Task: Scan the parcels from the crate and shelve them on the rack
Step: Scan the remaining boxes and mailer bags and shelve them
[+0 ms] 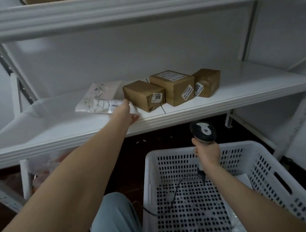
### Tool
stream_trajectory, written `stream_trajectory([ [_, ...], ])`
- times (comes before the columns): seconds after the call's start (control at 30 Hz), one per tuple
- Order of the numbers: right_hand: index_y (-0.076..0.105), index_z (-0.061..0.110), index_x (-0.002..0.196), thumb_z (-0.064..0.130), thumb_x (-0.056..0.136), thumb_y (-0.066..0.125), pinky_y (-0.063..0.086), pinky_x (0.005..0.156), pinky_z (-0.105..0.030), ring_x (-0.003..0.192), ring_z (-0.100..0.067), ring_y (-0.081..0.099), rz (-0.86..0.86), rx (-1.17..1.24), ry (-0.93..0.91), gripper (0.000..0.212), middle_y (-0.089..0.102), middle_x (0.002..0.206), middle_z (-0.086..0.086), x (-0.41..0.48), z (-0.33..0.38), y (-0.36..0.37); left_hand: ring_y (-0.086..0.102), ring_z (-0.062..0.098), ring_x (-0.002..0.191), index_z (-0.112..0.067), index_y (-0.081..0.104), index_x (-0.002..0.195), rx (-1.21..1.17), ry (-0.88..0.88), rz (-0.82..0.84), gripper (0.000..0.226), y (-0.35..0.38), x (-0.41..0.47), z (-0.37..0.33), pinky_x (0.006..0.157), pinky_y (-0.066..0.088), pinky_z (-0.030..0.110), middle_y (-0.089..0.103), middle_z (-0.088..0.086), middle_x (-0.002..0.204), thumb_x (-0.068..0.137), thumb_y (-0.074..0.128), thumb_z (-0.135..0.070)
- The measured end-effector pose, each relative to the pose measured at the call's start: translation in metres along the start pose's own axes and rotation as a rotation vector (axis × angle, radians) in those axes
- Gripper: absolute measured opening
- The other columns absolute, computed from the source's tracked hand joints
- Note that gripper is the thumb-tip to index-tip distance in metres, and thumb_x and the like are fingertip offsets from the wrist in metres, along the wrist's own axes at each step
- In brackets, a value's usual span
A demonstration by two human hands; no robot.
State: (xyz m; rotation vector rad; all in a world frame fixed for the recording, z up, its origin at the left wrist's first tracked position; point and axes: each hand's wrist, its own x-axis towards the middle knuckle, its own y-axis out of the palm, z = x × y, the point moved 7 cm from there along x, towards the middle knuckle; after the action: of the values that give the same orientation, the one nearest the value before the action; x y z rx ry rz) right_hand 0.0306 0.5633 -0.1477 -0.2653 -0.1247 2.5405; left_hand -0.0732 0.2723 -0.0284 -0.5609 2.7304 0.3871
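White rack shelf (pixel 240 89) carries a flat white mailer (pixel 99 98) at nine o'clock; toward two o'clock run brown box 3006 (pixel 142 94), a larger box (pixel 172 86), box 3005 (pixel 209 81).

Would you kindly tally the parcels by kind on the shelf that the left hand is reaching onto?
Brown cardboard boxes: 3
White plastic mailer: 1
Total: 4
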Motion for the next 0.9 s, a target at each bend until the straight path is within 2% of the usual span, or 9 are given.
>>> stream_trajectory([
  [0.07, 0.069, 0.010, 0.102, 0.035, 0.080, 0.075, 0.057, 0.081, -0.046, 0.086, -0.030, 0.068, -0.031, 0.027, 0.054, 0.035, 0.071, 0.089, -0.014, 0.004, -0.009, -0.009, 0.060, 0.022, 0.090, -0.008, 0.042, 0.138, 0.054, 0.043, 0.008, 0.043, 0.006, -0.007, 0.002, 0.057, 0.052, 0.029, 0.048, 0.009, 0.136, 0.100, 0.044, -0.030],
  [0.17, 0.068, 0.006, 0.108, 0.036, 0.079, 0.076, 0.056, 0.083, -0.048, 0.090, -0.032, 0.068, -0.068, 0.034, 0.094, 0.042, 0.071, 0.096, -0.015, 0.011, -0.024, -0.025, 0.057, 0.017, 0.069, 0.005, 0.050, 0.129, 0.084, 0.010, -0.049, 0.036, 0.003, -0.016, -0.001, 0.035, 0.047, 0.024, 0.056, 0.013, 0.132, 0.103, 0.041, -0.017],
  [0.27, 0.068, 0.005, 0.108, 0.035, 0.079, 0.077, 0.056, 0.085, -0.048, 0.091, -0.032, 0.069, -0.100, 0.049, 0.124, 0.043, 0.072, 0.094, -0.014, 0.015, -0.035, -0.041, 0.070, 0.017, 0.088, 0.009, 0.061, 0.089, 0.033, -0.139, -0.095, 0.031, -0.002, -0.014, -0.001, 0.035, 0.046, 0.029, 0.070, 0.007, 0.102, 0.101, 0.046, -0.015],
  [0.37, 0.067, 0.004, 0.103, 0.034, 0.081, 0.076, 0.057, 0.083, -0.047, 0.085, -0.030, 0.069, -0.116, 0.066, 0.159, 0.038, 0.072, 0.086, -0.013, 0.019, -0.042, -0.051, 0.060, 0.015, 0.037, 0.002, 0.061, 0.083, 0.057, -0.180, -0.067, 0.033, -0.001, -0.012, 0.004, 0.027, 0.042, 0.027, 0.063, 0.009, 0.048, 0.102, 0.046, -0.020],
  [0.4, 0.067, 0.004, 0.101, 0.033, 0.081, 0.075, 0.057, 0.082, -0.047, 0.084, -0.030, 0.069, -0.114, 0.072, 0.166, 0.037, 0.072, 0.086, -0.013, 0.020, -0.043, -0.051, 0.056, 0.014, 0.034, 0.000, 0.058, 0.076, 0.096, -0.203, -0.035, 0.034, 0.001, -0.008, 0.008, 0.029, 0.043, 0.025, 0.059, 0.008, 0.045, 0.101, 0.046, -0.019],
  [0.53, 0.067, 0.004, 0.101, 0.034, 0.079, 0.077, 0.057, 0.081, -0.049, 0.084, -0.033, 0.069, -0.113, 0.083, 0.156, 0.038, 0.071, 0.087, -0.015, 0.021, -0.049, -0.049, 0.056, 0.005, 0.039, -0.004, 0.060, 0.064, 0.326, -0.215, 0.366, 0.040, 0.044, -0.016, 0.035, 0.036, 0.044, 0.013, 0.063, 0.000, 0.052, 0.098, 0.045, -0.017],
  [0.63, 0.067, 0.006, 0.093, 0.029, 0.082, 0.074, 0.058, 0.080, -0.047, 0.077, -0.029, 0.069, -0.107, 0.114, 0.170, 0.026, 0.069, 0.076, -0.010, 0.021, -0.055, -0.049, 0.062, 0.004, 0.046, -0.008, 0.064, 0.085, 0.430, -0.275, 0.599, 0.024, 0.084, -0.034, 0.075, 0.038, 0.047, 0.012, 0.070, -0.001, 0.064, 0.099, 0.047, -0.017],
  [0.77, 0.060, 0.013, 0.070, 0.030, 0.084, 0.073, 0.058, 0.079, -0.048, 0.073, -0.030, 0.068, -0.137, 0.135, 0.217, 0.025, 0.065, 0.068, -0.009, 0.026, -0.073, -0.062, 0.067, 0.013, 0.070, -0.009, 0.062, 0.096, 0.511, -0.319, 0.636, 0.011, 0.119, -0.034, 0.132, 0.056, 0.057, 0.024, 0.071, 0.005, 0.085, 0.097, 0.053, -0.016],
  [0.9, 0.066, 0.004, 0.082, 0.028, 0.086, 0.071, 0.058, 0.074, -0.045, 0.064, -0.026, 0.063, -0.178, 0.159, 0.247, 0.024, 0.066, 0.069, -0.012, 0.033, -0.094, -0.085, 0.066, 0.021, 0.087, -0.007, 0.062, 0.117, 0.592, -0.298, 0.553, 0.022, 0.125, -0.019, 0.171, 0.068, 0.056, 0.033, 0.069, 0.008, 0.097, 0.096, 0.057, -0.014],
])
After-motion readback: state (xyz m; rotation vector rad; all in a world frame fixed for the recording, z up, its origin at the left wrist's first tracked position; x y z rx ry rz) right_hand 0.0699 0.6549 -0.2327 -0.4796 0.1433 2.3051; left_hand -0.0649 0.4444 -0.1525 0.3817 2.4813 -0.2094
